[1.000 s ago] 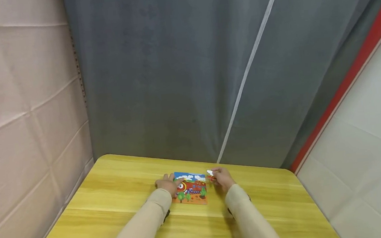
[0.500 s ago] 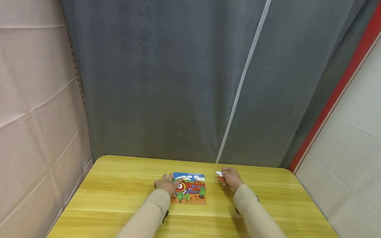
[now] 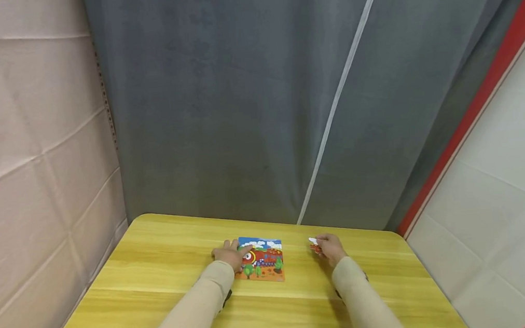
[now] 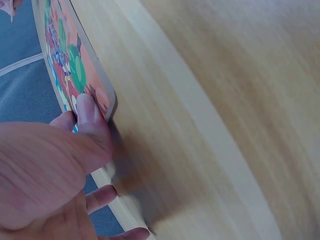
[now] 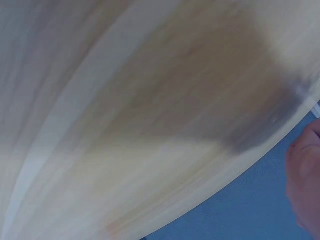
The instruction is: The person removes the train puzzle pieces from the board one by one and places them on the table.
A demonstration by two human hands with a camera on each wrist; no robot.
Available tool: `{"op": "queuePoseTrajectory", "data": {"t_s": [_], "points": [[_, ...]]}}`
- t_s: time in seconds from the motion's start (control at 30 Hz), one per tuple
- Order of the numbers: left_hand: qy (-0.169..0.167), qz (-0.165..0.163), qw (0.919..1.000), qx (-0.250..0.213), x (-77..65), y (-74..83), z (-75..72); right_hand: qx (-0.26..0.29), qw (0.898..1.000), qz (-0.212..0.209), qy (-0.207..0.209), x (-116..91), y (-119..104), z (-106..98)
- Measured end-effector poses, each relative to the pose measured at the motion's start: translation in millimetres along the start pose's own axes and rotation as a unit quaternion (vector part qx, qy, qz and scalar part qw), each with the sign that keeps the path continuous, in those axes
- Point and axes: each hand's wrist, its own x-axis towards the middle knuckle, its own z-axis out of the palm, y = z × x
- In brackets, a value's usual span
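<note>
A square puzzle board printed with a red train, white clouds and green trees lies flat on the table. My left hand rests spread at its left side. In the left wrist view the thumb presses on the board's corner, while other fingers reach down to the table. My right hand is off to the right of the board, pinching small red-and-white puzzle pieces between thumb and fingers. Only part of that hand shows in the right wrist view, with the pieces out of sight there.
The yellow wood-grain table has a rounded back edge. A grey curtain hangs close behind it. Pale cloth panels stand at the left, and a white panel with a red border stands at the right.
My right hand has moved rightward, away from the board's right edge, carrying the puzzle pieces. My left hand and the board have stayed in place.
</note>
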Motion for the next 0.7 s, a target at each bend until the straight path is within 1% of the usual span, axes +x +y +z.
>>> {"op": "queuePoseTrajectory", "data": {"t_s": [0.1, 0.3, 0.47, 0.53, 0.57, 0.63, 0.7], "points": [[0.003, 0.002, 1.0, -0.005, -1.4, -0.5, -0.7, -0.007, 1.0, -0.005, 0.004, -1.7, 0.7, -5.9], [-0.005, -0.005, 0.9999, -0.008, -4.0, 0.1, -1.6, -0.005, 1.0, -0.001, 0.01, -2.9, 3.1, -16.3], [-0.004, -0.006, 1.0, -0.004, 1.2, -0.4, 0.3, -0.011, 1.0, -0.005, 0.021, -5.2, 2.3, -25.2], [-0.003, -0.009, 0.9999, -0.006, 5.3, -1.3, 3.5, -0.017, 1.0, -0.007, 0.025, -6.3, 2.0, -29.2], [-0.001, -0.007, 1.0, -0.004, 9.2, -2.5, 7.9, -0.02, 0.999, -0.01, 0.026, -6.7, 2.0, -31.5], [0.005, -0.001, 1.0, -0.005, 21.5, -6.7, 21.1, -0.023, 0.999, -0.014, 0.028, -6.9, 3.1, -36.1], [0.007, -0.002, 0.9999, -0.007, 23.7, -7.6, 24.2, -0.025, 0.999, -0.017, 0.033, -6.4, 4.6, -40.6]]}}
